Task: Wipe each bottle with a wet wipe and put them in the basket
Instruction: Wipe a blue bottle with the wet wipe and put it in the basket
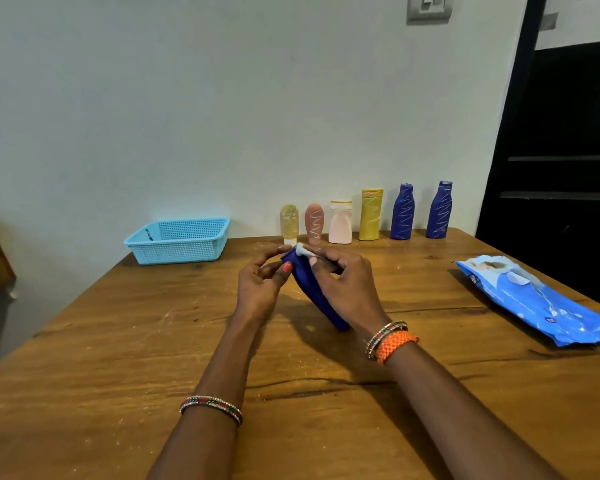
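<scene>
Here, the person is holding a dark blue bottle (pixel 312 292) tilted over the middle of the wooden table (pixel 118 341), its base resting on the wood and its neck pointing away. The right hand (pixel 343 289) is curling round the bottle's body and pinching a small white wet wipe (pixel 300 250) against the neck. The left hand (pixel 262 285) is touching the neck with loosely bent fingers. Six bottles are standing in a row by the wall, the light blue basket (pixel 177 240) to their left. A blue wipes pack (pixel 534 299) is lying well to the right.
</scene>
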